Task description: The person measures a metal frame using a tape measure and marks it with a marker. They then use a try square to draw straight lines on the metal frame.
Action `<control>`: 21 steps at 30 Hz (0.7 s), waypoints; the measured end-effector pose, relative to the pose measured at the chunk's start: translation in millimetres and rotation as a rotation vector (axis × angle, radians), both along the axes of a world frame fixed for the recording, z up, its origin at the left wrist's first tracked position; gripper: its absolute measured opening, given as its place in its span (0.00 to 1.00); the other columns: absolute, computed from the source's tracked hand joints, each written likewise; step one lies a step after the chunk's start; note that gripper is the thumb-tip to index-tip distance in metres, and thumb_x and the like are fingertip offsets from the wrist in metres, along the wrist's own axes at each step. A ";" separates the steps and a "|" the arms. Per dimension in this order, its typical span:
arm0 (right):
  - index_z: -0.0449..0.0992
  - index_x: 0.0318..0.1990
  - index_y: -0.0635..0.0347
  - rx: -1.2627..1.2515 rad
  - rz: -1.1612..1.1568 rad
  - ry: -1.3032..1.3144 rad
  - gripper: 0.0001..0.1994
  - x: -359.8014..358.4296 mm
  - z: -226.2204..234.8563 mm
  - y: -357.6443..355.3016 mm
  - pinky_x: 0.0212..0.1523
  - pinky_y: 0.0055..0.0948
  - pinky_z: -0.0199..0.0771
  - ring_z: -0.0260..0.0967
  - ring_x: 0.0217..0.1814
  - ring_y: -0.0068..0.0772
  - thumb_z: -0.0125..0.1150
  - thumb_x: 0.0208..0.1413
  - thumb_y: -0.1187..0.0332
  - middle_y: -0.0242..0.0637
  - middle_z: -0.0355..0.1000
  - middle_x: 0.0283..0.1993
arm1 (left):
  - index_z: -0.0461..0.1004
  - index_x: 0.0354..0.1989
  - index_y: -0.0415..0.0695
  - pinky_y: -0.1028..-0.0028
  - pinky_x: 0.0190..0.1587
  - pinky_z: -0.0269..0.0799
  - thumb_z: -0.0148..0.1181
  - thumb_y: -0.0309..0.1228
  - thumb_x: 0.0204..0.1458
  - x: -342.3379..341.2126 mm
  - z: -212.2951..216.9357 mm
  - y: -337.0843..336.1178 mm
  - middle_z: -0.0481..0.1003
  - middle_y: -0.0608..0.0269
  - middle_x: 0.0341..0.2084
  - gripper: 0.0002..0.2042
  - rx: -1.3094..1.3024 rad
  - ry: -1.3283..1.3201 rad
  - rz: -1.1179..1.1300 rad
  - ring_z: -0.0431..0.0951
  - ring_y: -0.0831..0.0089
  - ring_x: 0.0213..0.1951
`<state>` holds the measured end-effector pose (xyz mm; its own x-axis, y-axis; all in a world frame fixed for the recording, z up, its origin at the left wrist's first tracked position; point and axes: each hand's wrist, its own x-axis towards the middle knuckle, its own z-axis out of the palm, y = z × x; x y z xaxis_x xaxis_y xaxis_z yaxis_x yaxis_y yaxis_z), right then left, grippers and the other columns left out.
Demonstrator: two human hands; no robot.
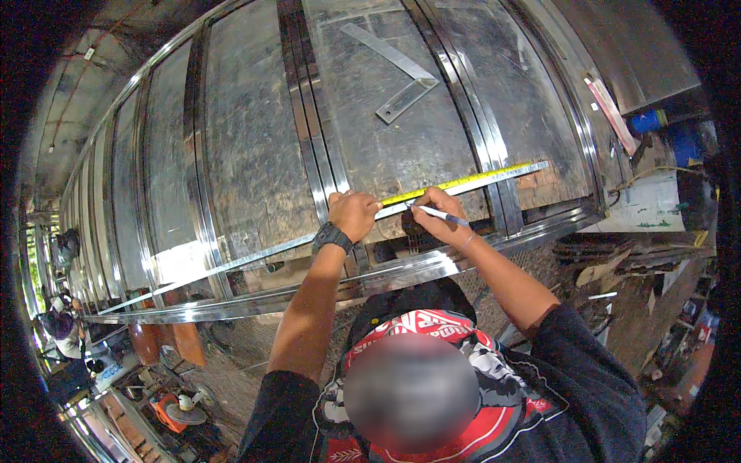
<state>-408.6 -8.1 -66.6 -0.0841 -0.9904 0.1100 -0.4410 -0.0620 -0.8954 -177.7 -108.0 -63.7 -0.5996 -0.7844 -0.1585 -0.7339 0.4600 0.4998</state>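
Note:
My left hand (353, 215), with a dark watch (331, 236) at the wrist, is closed over the yellow tape measure (463, 181) and the long thin metal bar (262, 257). The tape's blade runs out to the right along the bar's far edge; whether its case lies under my palm is hidden. Just to the right, my right hand (441, 216) pinches a white and dark pen (437, 213), its tip close to the bar beside the tape. Both metal pieces lie across a large frame of shiny tubes (309, 108) over dark, scuffed panels.
A metal try square (407, 89) lies on the panel beyond my hands. The frame's shiny front rail (432, 266) runs under my forearms. An orange power tool (171, 413) sits low at left. Another person (65, 328) is at far left. Scraps and blue containers (683, 143) lie at right.

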 end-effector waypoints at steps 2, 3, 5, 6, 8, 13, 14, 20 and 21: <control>0.75 0.32 0.60 -0.027 0.002 0.018 0.10 -0.5 -2.0 -0.3 0.34 0.33 0.70 0.70 0.31 0.31 0.70 0.55 0.66 0.37 0.71 0.29 | 0.85 0.31 0.48 0.54 0.49 0.60 0.57 0.40 0.60 -0.6 -0.7 -0.2 0.83 0.59 0.32 0.14 -0.007 0.004 0.003 0.79 0.55 0.40; 0.75 0.32 0.60 -0.041 0.002 0.027 0.10 -0.6 -3.1 -0.4 0.35 0.33 0.70 0.70 0.32 0.32 0.70 0.55 0.67 0.38 0.71 0.29 | 0.85 0.31 0.48 0.54 0.49 0.60 0.57 0.40 0.60 -0.9 -1.0 0.1 0.83 0.59 0.32 0.14 -0.002 0.004 0.007 0.79 0.55 0.40; 0.75 0.32 0.61 -0.044 0.008 0.050 0.09 0.2 0.4 -1.3 0.35 0.33 0.70 0.70 0.32 0.33 0.70 0.55 0.67 0.38 0.70 0.29 | 0.85 0.30 0.48 0.54 0.49 0.60 0.57 0.40 0.60 -0.8 -1.2 0.2 0.83 0.59 0.31 0.14 0.007 0.002 0.015 0.79 0.55 0.40; 0.75 0.32 0.61 -0.046 0.010 0.062 0.09 0.6 2.1 -1.9 0.35 0.33 0.70 0.70 0.32 0.33 0.69 0.55 0.67 0.38 0.70 0.29 | 0.85 0.30 0.48 0.54 0.49 0.60 0.57 0.40 0.60 -0.5 -1.2 0.0 0.83 0.60 0.31 0.14 0.008 0.006 0.011 0.79 0.55 0.40; 0.75 0.32 0.61 -0.062 0.008 0.075 0.09 0.6 1.7 -2.2 0.35 0.33 0.70 0.69 0.32 0.33 0.70 0.55 0.67 0.38 0.70 0.29 | 0.85 0.30 0.48 0.54 0.49 0.61 0.57 0.40 0.60 -0.5 -1.0 -0.9 0.83 0.60 0.31 0.14 0.008 0.012 -0.004 0.79 0.55 0.40; 0.72 0.31 0.61 -0.025 0.010 0.056 0.10 2.6 5.7 -1.7 0.38 0.42 0.71 0.71 0.34 0.47 0.68 0.53 0.68 0.43 0.71 0.30 | 0.85 0.29 0.49 0.54 0.48 0.61 0.58 0.41 0.59 -0.8 -1.9 0.5 0.83 0.61 0.31 0.13 -0.014 0.029 0.009 0.79 0.57 0.40; 0.72 0.30 0.61 -0.010 0.009 0.065 0.10 2.7 6.9 -1.5 0.38 0.42 0.71 0.71 0.34 0.47 0.68 0.53 0.68 0.43 0.71 0.30 | 0.85 0.29 0.49 0.54 0.48 0.61 0.58 0.41 0.59 -0.7 -2.9 0.9 0.83 0.61 0.31 0.13 -0.021 0.036 0.012 0.79 0.57 0.40; 0.72 0.30 0.61 0.016 -0.004 0.045 0.11 3.1 9.8 -1.8 0.38 0.41 0.71 0.71 0.33 0.45 0.69 0.53 0.66 0.43 0.71 0.29 | 0.85 0.29 0.49 0.54 0.48 0.61 0.59 0.41 0.59 -0.4 -4.2 0.4 0.83 0.61 0.31 0.13 -0.011 0.020 0.017 0.79 0.57 0.41; 0.72 0.31 0.61 0.006 -0.006 0.035 0.11 2.6 7.9 -1.5 0.37 0.40 0.72 0.71 0.33 0.44 0.69 0.53 0.66 0.43 0.71 0.29 | 0.85 0.29 0.49 0.54 0.47 0.61 0.58 0.41 0.59 -0.2 -4.3 0.7 0.83 0.60 0.31 0.13 -0.010 0.037 0.022 0.79 0.57 0.41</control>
